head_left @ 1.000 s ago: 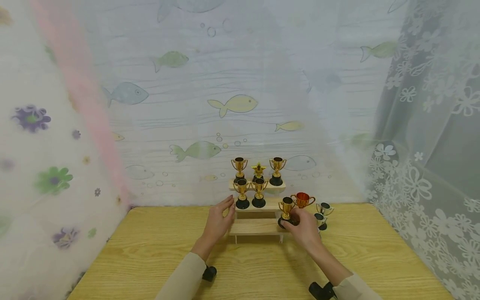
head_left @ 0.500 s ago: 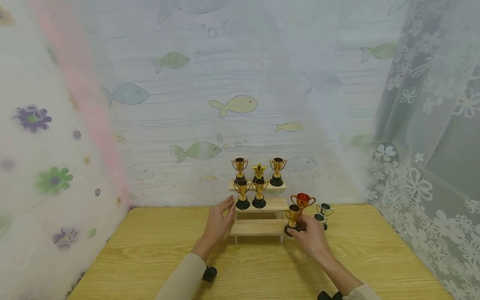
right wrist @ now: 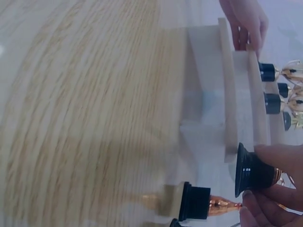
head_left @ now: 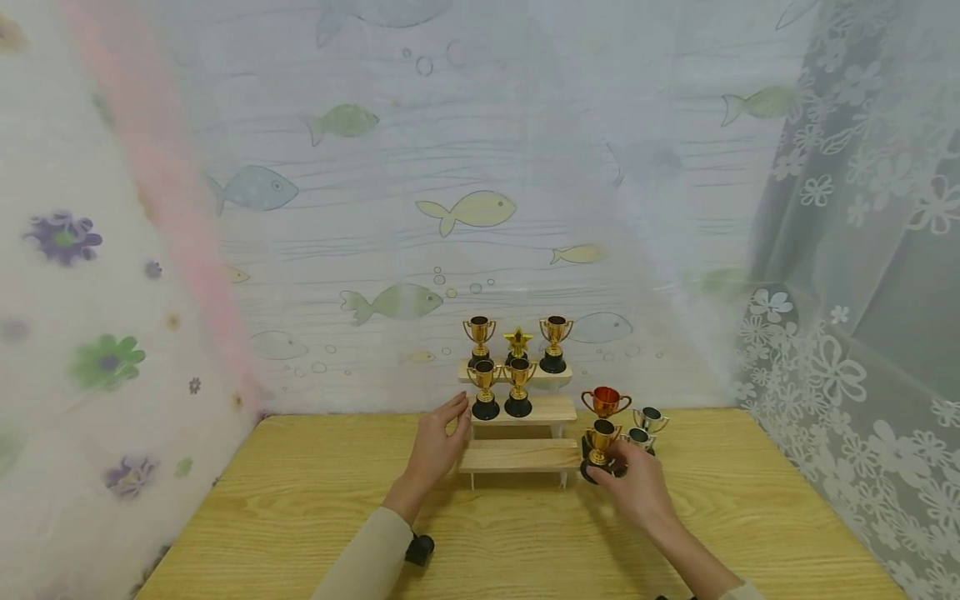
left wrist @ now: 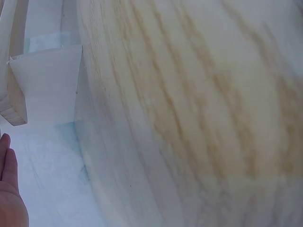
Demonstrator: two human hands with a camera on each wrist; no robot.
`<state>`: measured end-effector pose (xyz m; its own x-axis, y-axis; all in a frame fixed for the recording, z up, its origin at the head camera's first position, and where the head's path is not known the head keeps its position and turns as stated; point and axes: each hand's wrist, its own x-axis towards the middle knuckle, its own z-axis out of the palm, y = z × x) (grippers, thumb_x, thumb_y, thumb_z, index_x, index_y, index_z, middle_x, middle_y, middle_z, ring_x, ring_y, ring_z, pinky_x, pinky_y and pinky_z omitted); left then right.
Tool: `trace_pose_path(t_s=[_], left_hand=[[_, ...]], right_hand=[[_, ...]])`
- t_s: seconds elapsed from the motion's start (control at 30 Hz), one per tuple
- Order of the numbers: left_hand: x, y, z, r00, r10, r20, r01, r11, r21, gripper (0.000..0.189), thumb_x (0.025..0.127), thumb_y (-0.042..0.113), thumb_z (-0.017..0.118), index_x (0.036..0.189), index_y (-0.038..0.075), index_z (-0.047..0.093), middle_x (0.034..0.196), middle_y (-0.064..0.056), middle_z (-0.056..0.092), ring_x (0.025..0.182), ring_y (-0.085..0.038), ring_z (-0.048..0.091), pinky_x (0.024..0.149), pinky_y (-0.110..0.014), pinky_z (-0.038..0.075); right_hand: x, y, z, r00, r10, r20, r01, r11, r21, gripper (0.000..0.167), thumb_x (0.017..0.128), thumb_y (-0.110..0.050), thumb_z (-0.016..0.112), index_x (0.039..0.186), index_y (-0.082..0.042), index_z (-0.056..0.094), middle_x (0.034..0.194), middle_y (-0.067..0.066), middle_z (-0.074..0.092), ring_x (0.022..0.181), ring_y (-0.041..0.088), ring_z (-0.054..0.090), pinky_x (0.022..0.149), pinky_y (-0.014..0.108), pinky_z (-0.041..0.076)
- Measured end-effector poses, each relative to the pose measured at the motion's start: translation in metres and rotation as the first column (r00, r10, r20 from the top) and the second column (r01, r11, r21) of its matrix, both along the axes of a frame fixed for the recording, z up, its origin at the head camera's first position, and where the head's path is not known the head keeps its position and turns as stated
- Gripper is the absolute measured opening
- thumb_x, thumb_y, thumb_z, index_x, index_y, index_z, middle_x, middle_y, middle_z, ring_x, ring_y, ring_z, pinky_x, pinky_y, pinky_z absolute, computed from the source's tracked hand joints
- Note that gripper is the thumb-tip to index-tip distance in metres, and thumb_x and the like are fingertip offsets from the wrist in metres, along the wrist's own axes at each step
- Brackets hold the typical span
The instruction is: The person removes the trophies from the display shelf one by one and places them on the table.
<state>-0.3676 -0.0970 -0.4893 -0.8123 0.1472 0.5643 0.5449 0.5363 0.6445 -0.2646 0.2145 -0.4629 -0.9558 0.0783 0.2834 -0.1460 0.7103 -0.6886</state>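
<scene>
My right hand [head_left: 637, 483] pinches a small gold trophy cup [head_left: 602, 437] by its round black base, just off the right end of the lowest step of a wooden tiered stand [head_left: 517, 454]. Close up in the right wrist view, the thumb and fingers press on that base [right wrist: 255, 169], beside the edges of the steps. My left hand [head_left: 437, 442] rests with fairly straight fingers against the left end of the stand. Two gold cups [head_left: 485, 385] stand on the middle step. The top step bears two more gold cups [head_left: 556, 340] and a gold star trophy [head_left: 517, 340].
Behind the held cup, a red trophy cup [head_left: 606, 402] stands on the wooden table [head_left: 330, 492]. Two silver cups [head_left: 651, 419] are to its right. A fish-patterned curtain [head_left: 465, 150] hangs behind the table, with a lace curtain [head_left: 832, 358] at the right.
My right hand has carried the gold cup from over the right part of the lowest step, rightward and nearer to me. The left hand has stayed in place.
</scene>
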Motion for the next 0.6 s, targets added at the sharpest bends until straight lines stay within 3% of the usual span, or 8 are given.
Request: trace_pose_path(t_s=[0.27,0.6], left_hand=[[-0.003,-0.001,-0.003,1.0,-0.002,-0.003,0.002,1.0,0.006,0.037,0.104,0.018,0.061,0.131,-0.007,0.065,0.143,-0.017,0.06,0.132,-0.035,0.056,0.109,-0.05,0.046],[-0.004,-0.001,-0.003,1.0,-0.011,0.003,0.011,1.0,0.008,0.038,0.105,0.018,0.06,0.132,-0.007,0.064,0.144,-0.017,0.059,0.133,-0.035,0.055,0.11,-0.05,0.046]], right_hand=[[0.003,0.007,-0.005,1.0,0.013,0.013,-0.013,1.0,0.005,0.026,0.085,-0.016,0.084,0.101,0.0,0.071,0.089,0.004,0.07,0.079,0.017,0.064,0.069,0.036,0.054],[0.0,0.013,-0.018,0.996,0.004,0.088,-0.003,1.0,-0.011,0.026,0.08,-0.012,0.086,0.095,0.0,0.07,0.085,0.004,0.07,0.078,0.017,0.062,0.069,0.035,0.054]])
